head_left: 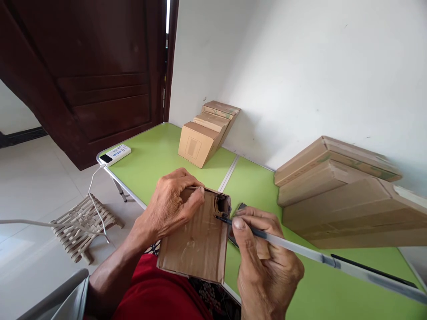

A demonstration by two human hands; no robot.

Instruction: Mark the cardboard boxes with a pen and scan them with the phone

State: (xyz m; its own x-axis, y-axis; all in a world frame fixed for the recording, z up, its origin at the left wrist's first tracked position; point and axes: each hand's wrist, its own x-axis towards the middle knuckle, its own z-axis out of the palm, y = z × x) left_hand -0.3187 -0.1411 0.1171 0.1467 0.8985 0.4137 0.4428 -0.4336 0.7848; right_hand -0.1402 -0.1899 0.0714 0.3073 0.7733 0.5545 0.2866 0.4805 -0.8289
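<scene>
Low in the middle of the head view, my left hand (176, 202) grips the top edge of a brown cardboard box (191, 249), thumb lying on its face. A ragged, dark-edged hole (222, 206) opens at the box's upper right corner. My right hand (267, 258) is closed around a long thin grey rod (300, 250) with a dark end. The rod's dark tip touches the lower edge of the hole. Partly hidden behind my right fingers, a phone-like dark object (242, 206) lies on the green table (147, 151).
Stacked cardboard boxes (196, 142) stand against the wall, and larger ones (333, 200) sit at the right. A thin black stick (373, 271) lies behind the rod. At the left corner is a white device (115, 154) with a cable. A woven stool (83, 226) stands on the floor.
</scene>
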